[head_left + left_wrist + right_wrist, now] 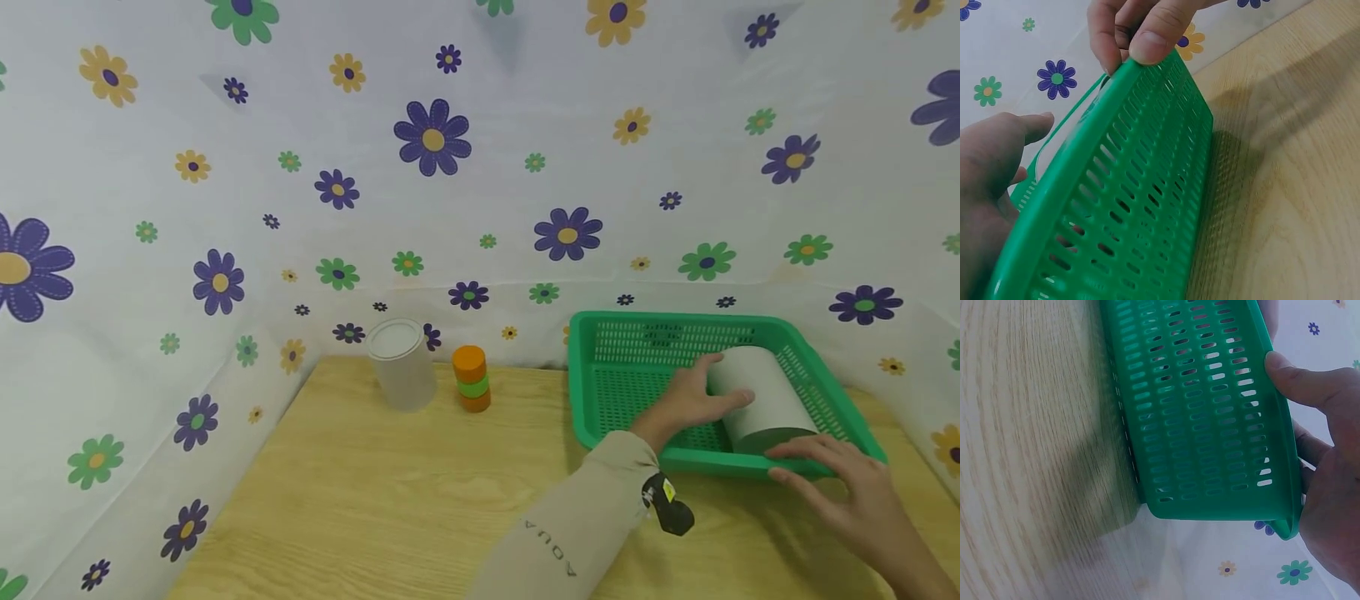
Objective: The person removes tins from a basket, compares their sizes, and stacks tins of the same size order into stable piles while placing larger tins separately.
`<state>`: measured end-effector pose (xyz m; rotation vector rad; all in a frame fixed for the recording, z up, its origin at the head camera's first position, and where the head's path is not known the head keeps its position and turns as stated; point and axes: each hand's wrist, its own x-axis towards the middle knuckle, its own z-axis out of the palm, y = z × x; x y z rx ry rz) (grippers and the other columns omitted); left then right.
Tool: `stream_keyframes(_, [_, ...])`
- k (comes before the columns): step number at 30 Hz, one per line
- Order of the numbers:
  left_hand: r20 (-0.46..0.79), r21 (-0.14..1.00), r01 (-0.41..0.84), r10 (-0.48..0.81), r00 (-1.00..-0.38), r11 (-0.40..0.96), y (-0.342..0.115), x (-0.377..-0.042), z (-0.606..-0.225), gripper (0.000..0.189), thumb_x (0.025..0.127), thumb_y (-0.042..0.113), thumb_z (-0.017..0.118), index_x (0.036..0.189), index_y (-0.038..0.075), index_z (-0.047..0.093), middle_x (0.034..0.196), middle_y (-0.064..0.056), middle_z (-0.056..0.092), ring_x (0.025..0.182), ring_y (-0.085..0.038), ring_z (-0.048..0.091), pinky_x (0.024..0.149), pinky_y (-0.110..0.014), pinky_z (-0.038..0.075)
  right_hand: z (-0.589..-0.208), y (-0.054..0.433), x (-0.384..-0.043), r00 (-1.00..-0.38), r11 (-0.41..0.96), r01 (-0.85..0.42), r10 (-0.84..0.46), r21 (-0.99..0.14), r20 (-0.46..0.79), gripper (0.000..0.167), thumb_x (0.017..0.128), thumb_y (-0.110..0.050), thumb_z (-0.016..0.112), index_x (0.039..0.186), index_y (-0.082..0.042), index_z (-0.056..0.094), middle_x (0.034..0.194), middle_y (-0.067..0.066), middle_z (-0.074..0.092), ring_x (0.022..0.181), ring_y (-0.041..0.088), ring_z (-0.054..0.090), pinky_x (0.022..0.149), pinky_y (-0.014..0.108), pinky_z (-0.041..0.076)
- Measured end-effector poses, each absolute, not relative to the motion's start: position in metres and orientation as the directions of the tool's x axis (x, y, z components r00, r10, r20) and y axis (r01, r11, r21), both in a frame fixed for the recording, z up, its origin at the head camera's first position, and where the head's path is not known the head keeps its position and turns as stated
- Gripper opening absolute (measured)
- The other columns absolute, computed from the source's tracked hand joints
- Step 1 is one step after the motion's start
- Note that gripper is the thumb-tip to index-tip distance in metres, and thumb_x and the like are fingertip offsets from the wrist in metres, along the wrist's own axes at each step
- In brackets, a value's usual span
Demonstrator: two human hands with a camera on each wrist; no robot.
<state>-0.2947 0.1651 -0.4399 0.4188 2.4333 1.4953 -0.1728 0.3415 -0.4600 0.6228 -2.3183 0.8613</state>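
Note:
A white cylinder (761,396) lies on its side in the right part of a green plastic basket (581,392). My left hand (690,400) reaches over the basket's front rim and touches the cylinder's left side, thumb and fingers spread apart. In the left wrist view, the left hand (988,169) is partly hidden behind the basket wall. My right hand (847,492) grips the front rim near the right corner. The right wrist view has the right hand (1332,437) with its thumb on the outer side of the rim and its other fingers behind it.
Left of the basket, a whitish lidded canister (405,371) stands upright near the table's back edge. Beside it stands a small orange container (471,367) with a green band. A flower-patterned white sheet (495,183) hangs behind and along the sides of the wooden table (360,500).

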Motion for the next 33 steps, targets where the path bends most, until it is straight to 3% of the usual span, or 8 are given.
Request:
stream_keyframes(9, [-0.138, 0.881, 0.043, 0.342, -0.929, 0.471, 0.184, -0.295, -0.440, 0.070, 0.093, 0.041, 0.074, 0.154, 0.039, 0.039, 0.137, -0.001, 0.049, 0.108, -0.015, 0.056, 0.074, -0.035, 0.055, -0.460, 0.342, -0.166, -0.727, 0.680, -0.591, -0.216, -0.433, 0.652, 0.052, 0.062, 0.017, 0.086, 0.101, -0.017, 0.076, 0.099, -0.007, 0.069, 0.102, -0.012, 0.053, 0.094, 0.004, 0.033])
stream_keyframes(16, [-0.166, 0.872, 0.037, 0.367, -0.915, 0.488, 0.186, -0.302, -0.445, 0.074, 0.093, 0.042, 0.074, 0.156, 0.039, 0.036, 0.147, -0.003, 0.044, 0.126, -0.019, 0.050, 0.090, -0.040, 0.053, -0.459, 0.338, -0.166, -0.735, 0.673, -0.586, -0.208, -0.451, 0.645, 0.050, 0.064, 0.017, 0.085, 0.100, -0.016, 0.076, 0.100, -0.007, 0.069, 0.103, -0.011, 0.053, 0.094, 0.004, 0.033])
stream_keyframes(24, [-0.210, 0.862, -0.011, 0.337, -0.918, 0.506, 0.200, -0.308, -0.448, 0.079, 0.090, 0.047, 0.075, 0.155, 0.045, 0.031, 0.142, -0.002, 0.046, 0.116, -0.022, 0.055, 0.084, -0.044, 0.055, -0.460, 0.340, -0.169, -0.716, 0.653, -0.611, -0.217, -0.447, 0.663, 0.048, 0.065, 0.015, 0.085, 0.102, -0.015, 0.077, 0.099, -0.005, 0.070, 0.103, -0.008, 0.055, 0.095, 0.006, 0.034])
stream_keyframes(33, [-0.290, 0.860, -0.130, 0.263, -0.920, 0.494, 0.215, -0.311, -0.441, 0.083, 0.087, 0.052, 0.077, 0.154, 0.047, 0.028, 0.146, -0.006, 0.041, 0.119, -0.028, 0.053, 0.090, -0.050, 0.053, -0.457, 0.342, -0.172, -0.704, 0.649, -0.623, -0.222, -0.437, 0.675, 0.049, 0.063, 0.015, 0.085, 0.101, -0.015, 0.077, 0.099, -0.004, 0.070, 0.103, -0.008, 0.056, 0.094, 0.007, 0.035])
